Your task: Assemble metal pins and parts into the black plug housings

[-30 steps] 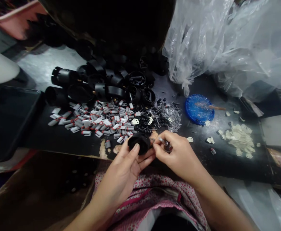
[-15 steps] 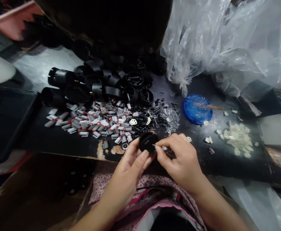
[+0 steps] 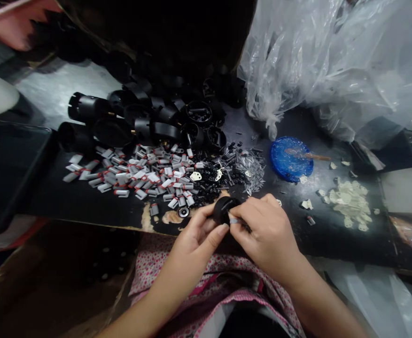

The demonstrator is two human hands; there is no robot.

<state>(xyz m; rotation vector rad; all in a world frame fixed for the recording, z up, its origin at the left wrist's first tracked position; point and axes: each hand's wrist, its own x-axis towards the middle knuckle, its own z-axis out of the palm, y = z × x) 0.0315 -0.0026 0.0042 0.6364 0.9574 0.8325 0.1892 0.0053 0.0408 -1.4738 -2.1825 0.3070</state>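
Note:
My left hand (image 3: pixel 196 240) grips a round black plastic housing (image 3: pixel 221 209) by its edge, just above the table's front edge. Fingers of my right hand (image 3: pixel 266 231) are pinched on a small grey piece (image 3: pixel 234 220) at the housing's right side; its exact kind is partly hidden. Just beyond the hands lie a heap of black small parts and springs (image 3: pixel 209 188) and a pile of slim grey pieces (image 3: pixel 251 170). Left of these spreads a heap of grey plastic pieces with red ends (image 3: pixel 149 176).
Black cylindrical housings (image 3: pixel 168 134) crowd the back. A blue lid (image 3: pixel 291 158) with a stick (image 3: pixel 316 157) across it lies right of centre, near a pile of cream flat pieces (image 3: pixel 350 202). Clear plastic bags (image 3: pixel 290 61) hang behind; a dark tray (image 3: pixel 11 173) is at left.
The black housing has shifted slightly right and tilted, its face turning toward my right hand. My right fingers have closed in against its side with the small grey piece.

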